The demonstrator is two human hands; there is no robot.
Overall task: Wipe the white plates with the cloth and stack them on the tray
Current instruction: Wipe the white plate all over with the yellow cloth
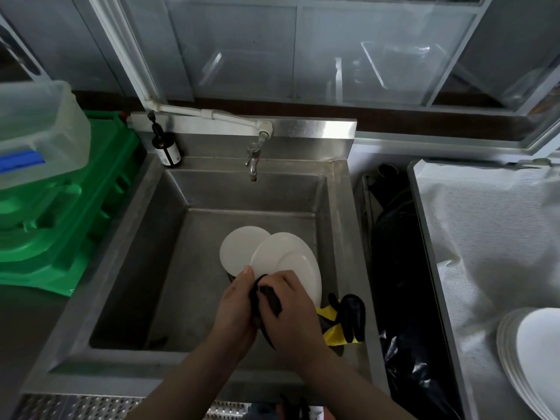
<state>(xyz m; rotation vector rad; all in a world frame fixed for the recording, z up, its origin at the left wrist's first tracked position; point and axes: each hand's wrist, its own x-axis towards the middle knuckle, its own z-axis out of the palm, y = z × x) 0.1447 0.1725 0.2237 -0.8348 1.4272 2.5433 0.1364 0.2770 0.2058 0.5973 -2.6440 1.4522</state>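
Fingers (pixel 274 281) of our right hand (pixel 289 310) curl round the dark cloth (pixel 269 300); left hand (pixel 235 301) pinches the near rim of the tilted white plate (pixel 285 253), thumb on top. Plate: in the sink (pixel 169 237), just beyond both hands, leaning on a second plate (pixel 239 248). Finished stack (pixel 533 356): far right on the lined tray (pixel 485 222), nearer our right hand, we judge.

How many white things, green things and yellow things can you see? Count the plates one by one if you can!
White: 3 plates in the sink, plus 1 stack on the tray; its plates are too close to count.
Green: 1 crate pile.
Yellow: 1 glove.
Total: 6.
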